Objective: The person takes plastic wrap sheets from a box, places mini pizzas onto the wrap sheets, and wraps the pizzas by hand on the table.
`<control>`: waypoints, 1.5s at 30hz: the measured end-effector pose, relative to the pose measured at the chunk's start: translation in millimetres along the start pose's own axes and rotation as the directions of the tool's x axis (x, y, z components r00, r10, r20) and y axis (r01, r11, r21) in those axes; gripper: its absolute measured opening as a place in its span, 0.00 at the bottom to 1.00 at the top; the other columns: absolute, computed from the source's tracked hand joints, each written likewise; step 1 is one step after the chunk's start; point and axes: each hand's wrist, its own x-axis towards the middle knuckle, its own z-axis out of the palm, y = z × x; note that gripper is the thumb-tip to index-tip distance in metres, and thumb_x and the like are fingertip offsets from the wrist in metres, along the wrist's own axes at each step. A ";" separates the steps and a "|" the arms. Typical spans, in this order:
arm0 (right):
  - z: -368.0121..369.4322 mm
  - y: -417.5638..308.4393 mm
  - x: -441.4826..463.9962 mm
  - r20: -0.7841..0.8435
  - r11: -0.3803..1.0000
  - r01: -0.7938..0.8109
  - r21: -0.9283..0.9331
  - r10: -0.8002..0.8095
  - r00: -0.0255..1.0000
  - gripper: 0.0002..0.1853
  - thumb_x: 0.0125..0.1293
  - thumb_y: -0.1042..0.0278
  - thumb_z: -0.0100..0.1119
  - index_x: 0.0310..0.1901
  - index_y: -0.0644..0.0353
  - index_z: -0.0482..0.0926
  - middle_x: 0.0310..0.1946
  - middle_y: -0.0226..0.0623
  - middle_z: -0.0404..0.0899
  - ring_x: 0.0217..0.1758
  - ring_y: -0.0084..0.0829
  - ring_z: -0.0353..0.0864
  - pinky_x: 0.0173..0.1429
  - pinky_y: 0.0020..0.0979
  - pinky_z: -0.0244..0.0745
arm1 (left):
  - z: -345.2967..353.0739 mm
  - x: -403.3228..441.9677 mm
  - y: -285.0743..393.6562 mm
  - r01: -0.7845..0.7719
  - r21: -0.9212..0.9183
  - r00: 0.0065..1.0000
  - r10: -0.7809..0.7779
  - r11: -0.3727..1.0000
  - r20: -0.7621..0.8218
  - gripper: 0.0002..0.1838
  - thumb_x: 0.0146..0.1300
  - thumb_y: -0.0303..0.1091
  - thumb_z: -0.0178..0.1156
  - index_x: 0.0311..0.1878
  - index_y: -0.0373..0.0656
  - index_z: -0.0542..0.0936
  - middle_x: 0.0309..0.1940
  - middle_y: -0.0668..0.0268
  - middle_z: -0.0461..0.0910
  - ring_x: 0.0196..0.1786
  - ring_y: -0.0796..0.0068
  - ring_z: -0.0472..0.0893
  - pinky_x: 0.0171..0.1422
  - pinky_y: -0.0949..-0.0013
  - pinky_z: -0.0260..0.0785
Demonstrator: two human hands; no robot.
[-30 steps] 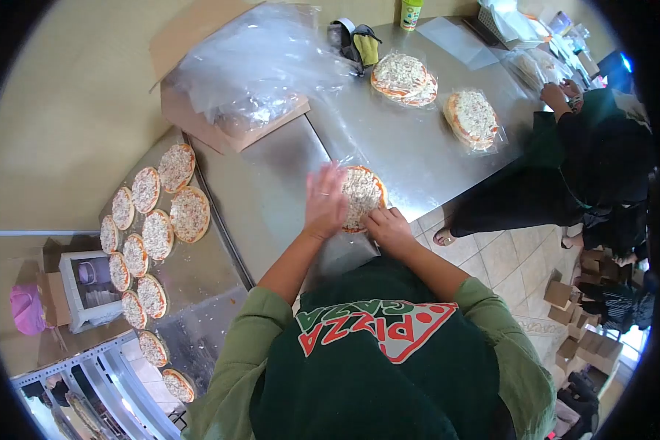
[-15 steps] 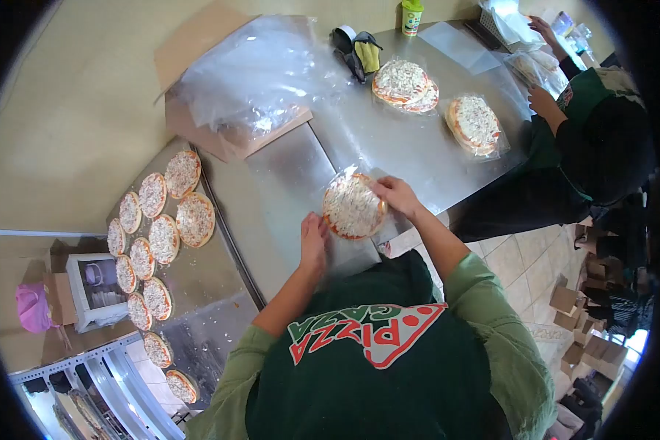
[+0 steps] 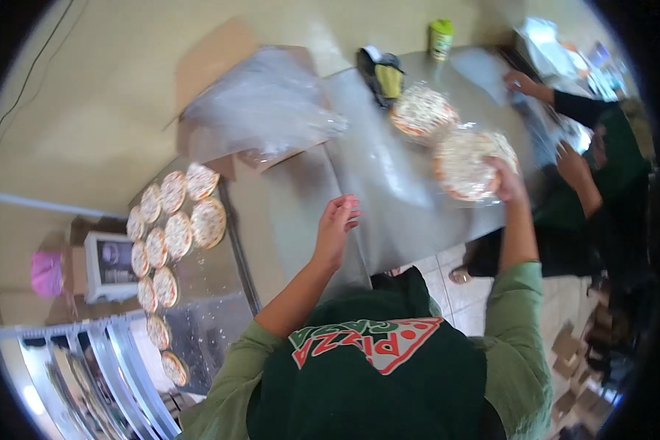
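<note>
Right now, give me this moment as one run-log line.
right hand: holding bagged pizza at its edge | left hand: empty, raised above steel table | uncovered pizzas: laid out at left

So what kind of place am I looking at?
Probably a small pizza-packing kitchen: topped pizzas sit in rows on a metal surface, a cardboard box brims with clear plastic bags, and the apron reads "PIZZA".

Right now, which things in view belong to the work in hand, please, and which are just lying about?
In the work, it seems: wrapped pizza in the right hand; wrapped pizzas beyond it; bare pizzas; clear plastic in the carton.

Apparently lying about: green cup; pink item; black-and-yellow item.
</note>
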 end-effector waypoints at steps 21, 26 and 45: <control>201.9 18.2 -18.8 0.433 -0.049 0.479 -0.876 -0.517 0.739 0.21 0.55 0.69 0.59 0.53 0.55 0.71 0.57 0.48 0.67 0.60 0.44 0.67 0.62 0.40 0.63 | -93.0 146.9 111.6 -0.577 -0.108 0.749 0.471 0.810 -0.466 0.11 0.55 0.25 0.55 0.42 0.38 0.74 0.34 0.70 0.73 0.34 0.79 0.72 0.32 0.74 0.66; 337.2 38.7 -61.1 0.821 0.083 0.883 -0.461 -0.337 0.461 0.20 0.55 0.70 0.60 0.51 0.58 0.72 0.50 0.45 0.73 0.54 0.49 0.71 0.58 0.41 0.66 | -90.7 100.6 134.4 -0.485 0.060 0.814 0.476 0.872 -0.334 0.11 0.55 0.27 0.57 0.43 0.38 0.74 0.31 0.70 0.74 0.31 0.79 0.72 0.33 0.74 0.66; 410.5 93.2 -33.5 0.876 0.192 0.937 -0.291 -0.340 0.342 0.17 0.56 0.65 0.58 0.46 0.61 0.71 0.40 0.50 0.71 0.45 0.47 0.71 0.50 0.40 0.68 | -128.7 35.1 106.5 -0.579 -0.075 0.763 0.507 0.812 -0.400 0.12 0.69 0.43 0.46 0.36 0.45 0.71 0.26 0.73 0.72 0.29 0.84 0.70 0.35 0.77 0.64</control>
